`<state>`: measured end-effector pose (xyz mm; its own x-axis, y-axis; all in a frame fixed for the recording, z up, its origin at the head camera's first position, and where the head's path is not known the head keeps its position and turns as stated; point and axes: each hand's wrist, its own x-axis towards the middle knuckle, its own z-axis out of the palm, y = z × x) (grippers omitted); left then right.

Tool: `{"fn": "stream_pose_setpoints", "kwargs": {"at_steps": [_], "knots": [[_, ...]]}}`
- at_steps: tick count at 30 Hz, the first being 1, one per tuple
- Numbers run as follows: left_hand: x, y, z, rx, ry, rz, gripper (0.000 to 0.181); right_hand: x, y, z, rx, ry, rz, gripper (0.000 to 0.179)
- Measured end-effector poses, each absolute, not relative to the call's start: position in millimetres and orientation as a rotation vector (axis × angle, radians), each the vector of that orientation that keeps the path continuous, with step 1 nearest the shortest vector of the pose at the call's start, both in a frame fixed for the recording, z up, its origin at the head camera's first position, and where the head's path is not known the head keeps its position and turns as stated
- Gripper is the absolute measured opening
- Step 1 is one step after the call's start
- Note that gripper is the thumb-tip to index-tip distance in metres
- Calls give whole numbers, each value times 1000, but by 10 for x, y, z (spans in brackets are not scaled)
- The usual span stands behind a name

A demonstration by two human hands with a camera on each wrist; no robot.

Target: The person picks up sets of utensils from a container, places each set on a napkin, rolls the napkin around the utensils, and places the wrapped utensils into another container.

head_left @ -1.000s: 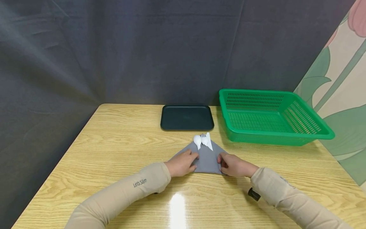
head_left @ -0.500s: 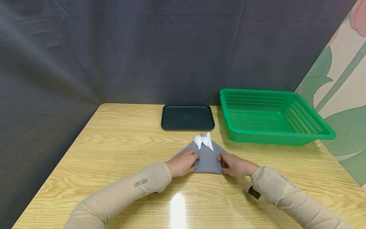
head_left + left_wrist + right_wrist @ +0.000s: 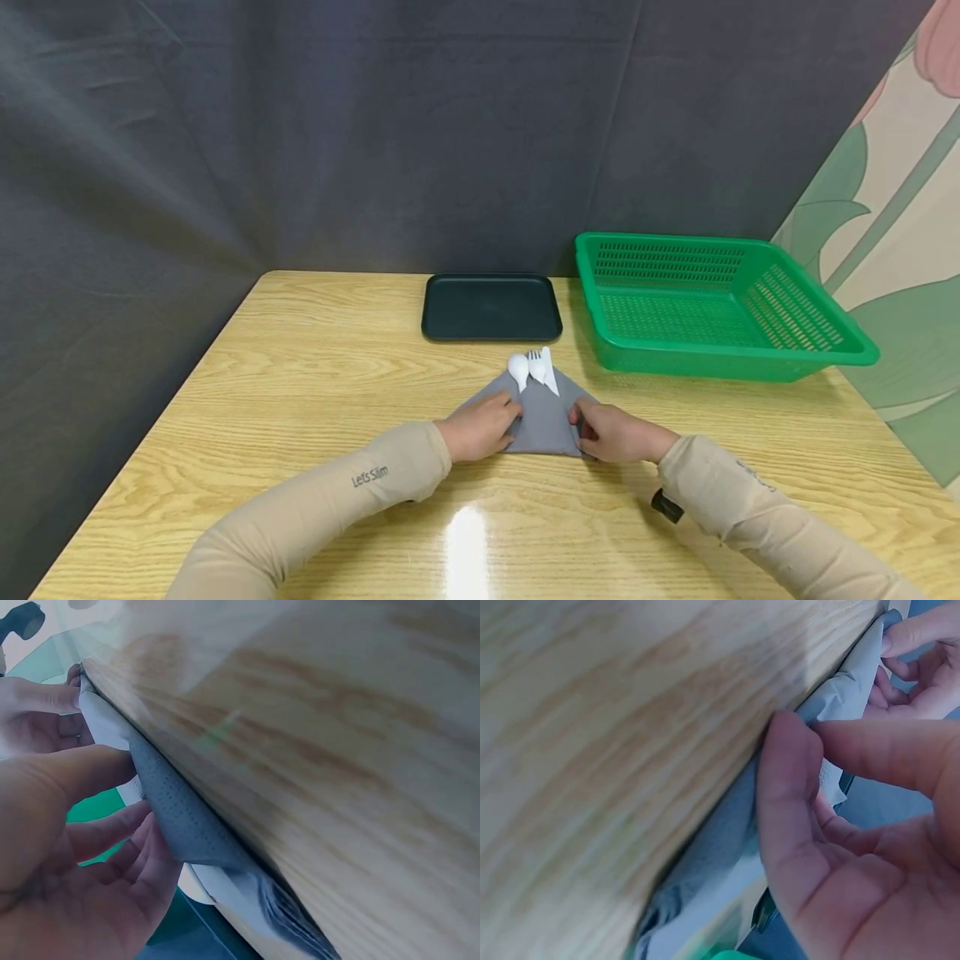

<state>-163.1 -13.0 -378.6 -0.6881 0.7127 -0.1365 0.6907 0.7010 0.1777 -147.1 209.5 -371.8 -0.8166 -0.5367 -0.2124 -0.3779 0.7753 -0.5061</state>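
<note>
A grey napkin [image 3: 543,425], folded to a point at the far end, lies on the wooden table. The heads of a white spoon [image 3: 518,367], fork [image 3: 536,365] and knife [image 3: 550,372] stick out at its top; their lower parts are hidden under a fold. On the napkin's left side, my left hand [image 3: 482,427] holds the folded edge between thumb and fingers, also seen in the left wrist view. My right hand [image 3: 618,434] pinches the right side; in the right wrist view thumb and forefinger meet at the napkin's rolled edge [image 3: 712,840].
Behind the napkin lies a black tray [image 3: 491,337] near the table's far edge. A green plastic basket [image 3: 727,358] stands at the back right. A dark cloth [image 3: 420,142] hangs behind the table, with a flower-patterned wall to the right.
My left thumb and fingers have drawn slightly closer together on the napkin. My right hand and the cutlery stay where they were.
</note>
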Motion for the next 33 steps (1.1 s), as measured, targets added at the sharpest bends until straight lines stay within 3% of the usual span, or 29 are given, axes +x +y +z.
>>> {"fn": "stream_pose_setpoints", "kwargs": {"at_steps": [7,19,26,33], "knots": [[-1642,-106,-3772,1231,2762,118,15,-1474,2088,-3715,-685,2608,-643,20],[-1663,-31,-3766,1219,2799,79,14,-1473,2069,-3679,-673,2607,-627,22],[-1676,12,-3745,1236,2684,26,52,-1484,2075,-3688,-608,2578,-661,23],[-1653,113,-3704,1278,2647,-192,55,-1507,2075,-3689,-580,2568,-670,22]]}}
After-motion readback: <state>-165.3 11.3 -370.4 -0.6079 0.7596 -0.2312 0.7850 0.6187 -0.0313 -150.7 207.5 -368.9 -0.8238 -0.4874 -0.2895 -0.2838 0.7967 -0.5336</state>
